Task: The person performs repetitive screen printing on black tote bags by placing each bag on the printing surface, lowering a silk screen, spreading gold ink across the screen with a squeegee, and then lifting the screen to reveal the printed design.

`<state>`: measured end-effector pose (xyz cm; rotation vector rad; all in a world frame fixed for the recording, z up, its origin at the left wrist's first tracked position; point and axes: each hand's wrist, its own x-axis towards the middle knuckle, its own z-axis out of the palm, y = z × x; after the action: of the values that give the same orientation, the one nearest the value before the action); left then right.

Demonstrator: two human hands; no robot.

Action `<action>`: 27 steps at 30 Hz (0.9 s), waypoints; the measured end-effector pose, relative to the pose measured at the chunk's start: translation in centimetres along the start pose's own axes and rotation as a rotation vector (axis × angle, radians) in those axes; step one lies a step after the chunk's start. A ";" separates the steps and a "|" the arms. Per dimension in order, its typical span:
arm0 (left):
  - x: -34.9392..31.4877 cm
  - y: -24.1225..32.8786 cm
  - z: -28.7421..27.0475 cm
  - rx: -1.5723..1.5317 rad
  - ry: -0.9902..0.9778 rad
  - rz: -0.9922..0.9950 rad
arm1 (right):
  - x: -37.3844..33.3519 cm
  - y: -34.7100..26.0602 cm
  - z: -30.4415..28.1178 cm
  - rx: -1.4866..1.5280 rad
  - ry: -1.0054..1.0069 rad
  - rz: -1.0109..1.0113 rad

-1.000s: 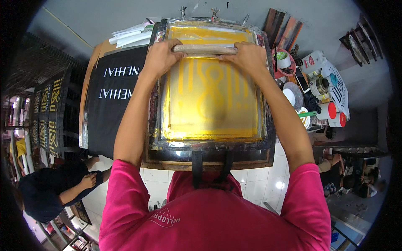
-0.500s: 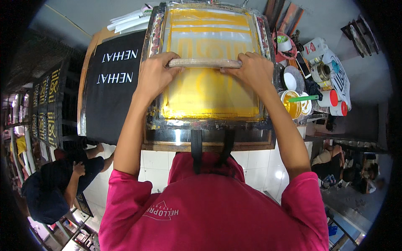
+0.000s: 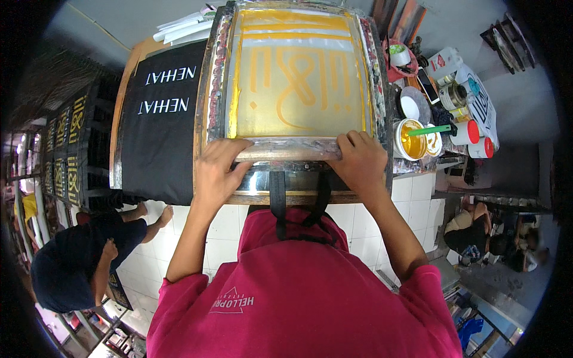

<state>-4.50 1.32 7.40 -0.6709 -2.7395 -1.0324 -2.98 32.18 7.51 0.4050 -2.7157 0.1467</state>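
Both my hands grip a wooden-handled squeegee [image 3: 290,149], which lies across the near end of a screen-printing frame [image 3: 368,71]. My left hand [image 3: 219,170] is closed round its left end. At the right end, my right hand [image 3: 360,160] is closed, fingers over the top. Beyond the squeegee the mesh [image 3: 262,77] shows a yellowish curved design, with thick yellow ink [image 3: 298,25] in bands at the far end and along the sides. The squeegee's blade edge is hidden beneath the handle from here.
Left of the frame lies black fabric [image 3: 156,143] with white lettering on a board. At right stand a yellow ink tub [image 3: 409,143] with a green-handled spatula [image 3: 431,129], a phone [image 3: 427,85] and red-lidded containers [image 3: 465,132]. A person [image 3: 77,262] sits at lower left.
Both hands have drawn the squeegee toward me, from the middle of the mesh to its near end. The yellow ink over the design is thinner now, so the design shows clearly.
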 end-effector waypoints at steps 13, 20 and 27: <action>-2.8 -3.5 -2.0 0.364 0.523 0.284 | 2.2 0.7 -5.6 0.155 0.381 -0.060; 9.0 3.4 -9.7 0.117 0.820 0.344 | 14.0 3.6 -15.5 -0.209 0.570 -0.044; 14.1 -4.8 -5.6 -0.265 0.547 -0.198 | 25.0 4.6 -22.4 0.074 0.368 0.205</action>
<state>-19.43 -0.44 12.68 -0.1084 -2.2413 -1.3923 -18.34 33.64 37.65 0.1046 -2.3856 0.3435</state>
